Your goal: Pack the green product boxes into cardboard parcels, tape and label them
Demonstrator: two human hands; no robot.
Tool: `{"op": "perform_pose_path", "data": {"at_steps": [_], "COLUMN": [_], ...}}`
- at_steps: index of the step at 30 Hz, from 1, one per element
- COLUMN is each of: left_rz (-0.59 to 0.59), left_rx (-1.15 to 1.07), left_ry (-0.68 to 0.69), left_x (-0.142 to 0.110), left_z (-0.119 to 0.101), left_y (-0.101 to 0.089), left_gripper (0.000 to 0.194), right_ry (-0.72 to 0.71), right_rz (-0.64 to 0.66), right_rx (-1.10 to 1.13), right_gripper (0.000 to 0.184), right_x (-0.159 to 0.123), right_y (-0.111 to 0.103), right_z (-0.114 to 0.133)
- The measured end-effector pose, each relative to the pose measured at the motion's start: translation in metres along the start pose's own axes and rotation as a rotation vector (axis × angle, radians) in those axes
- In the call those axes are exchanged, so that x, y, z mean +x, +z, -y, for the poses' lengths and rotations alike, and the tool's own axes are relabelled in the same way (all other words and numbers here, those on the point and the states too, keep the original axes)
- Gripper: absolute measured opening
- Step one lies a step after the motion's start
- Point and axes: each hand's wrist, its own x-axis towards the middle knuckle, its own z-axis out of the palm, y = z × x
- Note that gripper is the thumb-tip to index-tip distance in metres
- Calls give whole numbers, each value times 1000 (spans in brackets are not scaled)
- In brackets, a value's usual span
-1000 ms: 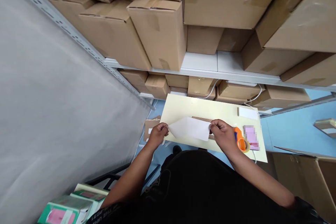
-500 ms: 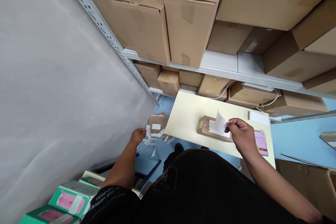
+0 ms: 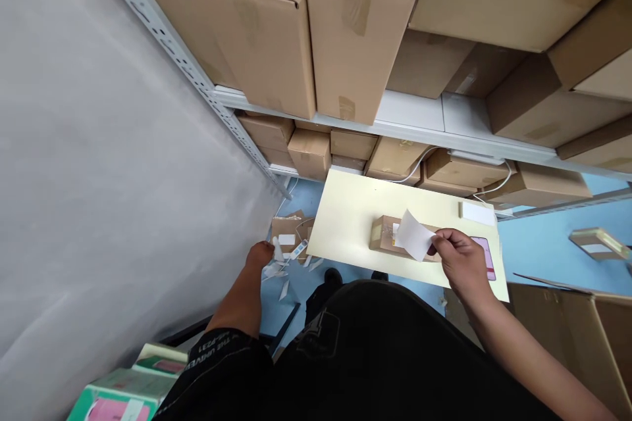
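Note:
Between the thumb and fingers of my right hand (image 3: pixel 461 260) is a small white paper sheet (image 3: pixel 415 235), held by its right edge. It hangs over a small brown cardboard box (image 3: pixel 382 235) on the pale yellow table (image 3: pixel 345 210), hiding part of the box's top and its white label. My left hand (image 3: pixel 260 255) is closed, off the table's left end, above the littered floor. A white paper strip (image 3: pixel 277 248) shows right at its fingertips; whether the fingers hold it cannot be made out.
A phone with a pink screen (image 3: pixel 486 256) and a white flat box (image 3: pixel 477 213) are at the table's right. Paper scraps and a power strip (image 3: pixel 299 250) lie on the floor. Shelves of cardboard boxes (image 3: pixel 355 39) rise ahead; green boxes (image 3: pixel 118 395) stand lower left.
The sheet in my right hand has turned and flattened, its face now tilted more toward me. My left hand stays closed in nearly the same place. The view has shifted slightly.

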Motion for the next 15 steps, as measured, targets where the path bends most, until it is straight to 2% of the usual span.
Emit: {"op": "perform_pose_path", "data": {"at_steps": [3,5,9,12,15], "left_rz": [-80,-149,-274,-322,-303], "left_rx": [18,17,-5,3,30], "left_ry": [-83,-124,-150,-173,-211], "left_x": [6,11,24,31,35], "left_z": [-6,-14,-45,-69,-79], "left_y": [-5,-10,-23,-36,-51], "left_gripper": [33,43,60,59,47], "right_ry": [4,2,16,22,26], "right_rz": [0,-7,-14,-14,-5], "right_rx": [27,42,81,120,139], "right_gripper": [17,19,21,22,24], "right_x": [-1,-1,1,4,6], "right_y": [4,6,8,6,1], "right_z": [3,5,6,2,-1]}}
